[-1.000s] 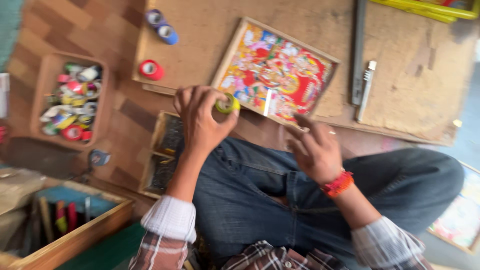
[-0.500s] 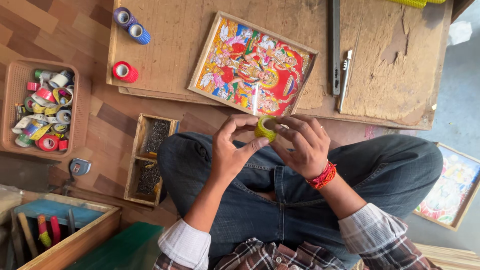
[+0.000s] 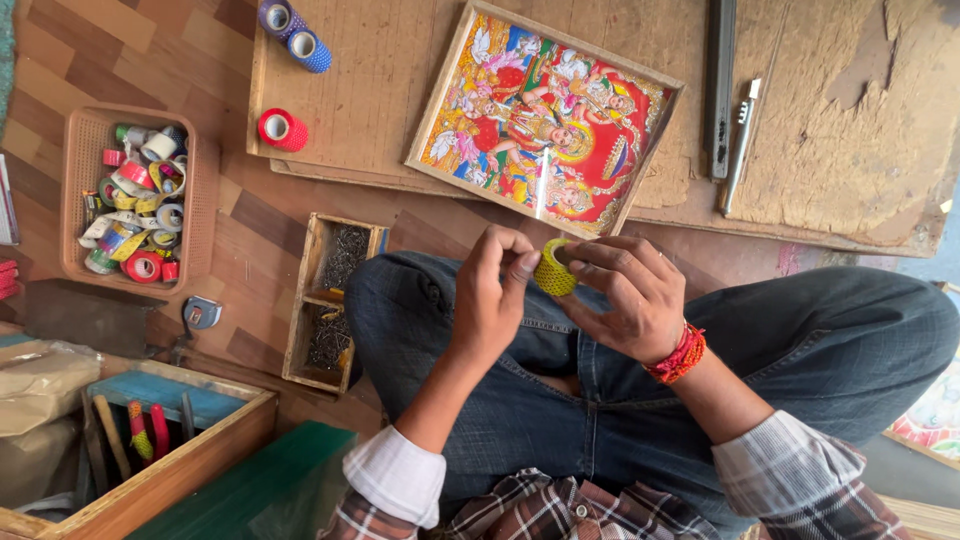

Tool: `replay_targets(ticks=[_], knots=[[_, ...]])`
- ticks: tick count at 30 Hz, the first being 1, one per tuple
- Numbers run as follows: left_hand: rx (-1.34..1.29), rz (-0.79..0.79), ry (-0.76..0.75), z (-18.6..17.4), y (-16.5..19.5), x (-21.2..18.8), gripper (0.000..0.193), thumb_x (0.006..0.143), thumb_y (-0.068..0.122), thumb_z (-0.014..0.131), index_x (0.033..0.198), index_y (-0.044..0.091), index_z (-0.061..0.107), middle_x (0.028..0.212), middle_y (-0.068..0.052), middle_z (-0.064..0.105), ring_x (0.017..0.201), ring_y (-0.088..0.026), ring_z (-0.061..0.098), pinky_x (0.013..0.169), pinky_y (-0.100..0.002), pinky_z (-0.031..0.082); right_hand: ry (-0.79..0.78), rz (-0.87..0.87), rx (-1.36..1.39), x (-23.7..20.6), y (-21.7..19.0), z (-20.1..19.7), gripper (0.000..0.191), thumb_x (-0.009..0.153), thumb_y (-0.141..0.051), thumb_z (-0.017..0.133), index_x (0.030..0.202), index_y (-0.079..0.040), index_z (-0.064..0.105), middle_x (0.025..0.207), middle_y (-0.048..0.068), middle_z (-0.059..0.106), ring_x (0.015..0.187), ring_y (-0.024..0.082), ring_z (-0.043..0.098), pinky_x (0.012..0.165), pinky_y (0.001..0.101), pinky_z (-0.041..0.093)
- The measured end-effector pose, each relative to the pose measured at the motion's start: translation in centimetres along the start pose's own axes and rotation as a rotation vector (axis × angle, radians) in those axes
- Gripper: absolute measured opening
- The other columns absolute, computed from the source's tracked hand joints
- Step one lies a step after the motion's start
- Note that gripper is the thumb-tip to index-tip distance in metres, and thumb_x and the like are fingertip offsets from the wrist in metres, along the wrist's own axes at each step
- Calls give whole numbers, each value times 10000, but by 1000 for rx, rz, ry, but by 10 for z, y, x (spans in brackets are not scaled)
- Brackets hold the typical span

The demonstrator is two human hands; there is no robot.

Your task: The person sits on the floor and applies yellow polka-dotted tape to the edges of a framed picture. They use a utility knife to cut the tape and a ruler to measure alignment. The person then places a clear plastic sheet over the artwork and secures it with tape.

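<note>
A small yellow-green roll of tape [image 3: 552, 270] is held over my lap between both hands. My right hand [image 3: 630, 295], with a red bead bracelet at the wrist, grips the roll with a finger in its core. My left hand [image 3: 490, 295] pinches at the roll's left side with thumb and fingertips. Just beyond the hands, a framed colourful picture [image 3: 545, 120] lies flat on a worn brown board [image 3: 830, 150]. I sit cross-legged in blue jeans.
Red [image 3: 281, 129] and blue [image 3: 309, 50] tape rolls stand on the board. A brown basket [image 3: 75, 200] holds several tape rolls. A wooden tray of nails [image 3: 333, 300] lies by my left knee. A cutter knife [image 3: 738, 140] and dark bar [image 3: 720, 80] lie right. A tool box [image 3: 140, 440] stands lower left.
My left hand brought the yellow-green roll from the left to the middle of my lap, where my right hand joined it. The view has steadied and drawn closer.
</note>
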State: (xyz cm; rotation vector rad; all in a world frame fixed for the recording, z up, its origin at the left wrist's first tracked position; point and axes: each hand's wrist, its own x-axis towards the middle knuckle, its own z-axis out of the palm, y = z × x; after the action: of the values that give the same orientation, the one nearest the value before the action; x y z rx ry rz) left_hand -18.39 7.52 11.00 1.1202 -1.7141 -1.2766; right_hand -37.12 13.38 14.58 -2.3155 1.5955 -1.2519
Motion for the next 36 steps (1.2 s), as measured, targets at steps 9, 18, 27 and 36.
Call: replay_targets(ticks=[9, 18, 27, 36], knots=[[-659, -237, -125, -5, -22, -5, 207, 1023, 201, 728, 1012, 21, 627, 984, -14, 646, 885, -67, 607, 774, -252, 546, -46, -86, 32, 5, -2, 4, 354, 796, -107, 860, 1062, -58, 631, 1165, 75, 707, 1043, 282, 703, 849, 380, 584], [0, -198, 110, -97, -89, 67, 277, 985, 298, 715, 961, 27, 662, 862, 1, 669, 736, -64, 627, 572, -243, 580, -503, 117, -257, -12, 23, -29, 237, 811, -332, 764, 958, -163, 686, 870, 30, 682, 919, 241, 652, 872, 409, 451], [407, 121, 277, -108, -129, 101, 251, 980, 170, 779, 885, -28, 658, 927, -57, 600, 731, -147, 603, 619, -319, 558, -756, 136, -405, -27, 48, -32, 386, 798, -382, 705, 1105, -153, 656, 937, 36, 694, 1033, 268, 646, 977, 424, 455], [434, 94, 294, -107, -135, 108, 278, 982, 229, 773, 908, -6, 644, 958, -92, 596, 799, -222, 621, 719, -354, 521, -782, 179, -392, -29, 60, -24, 369, 823, -366, 693, 1127, -164, 638, 944, 22, 677, 1006, 242, 643, 998, 423, 450]])
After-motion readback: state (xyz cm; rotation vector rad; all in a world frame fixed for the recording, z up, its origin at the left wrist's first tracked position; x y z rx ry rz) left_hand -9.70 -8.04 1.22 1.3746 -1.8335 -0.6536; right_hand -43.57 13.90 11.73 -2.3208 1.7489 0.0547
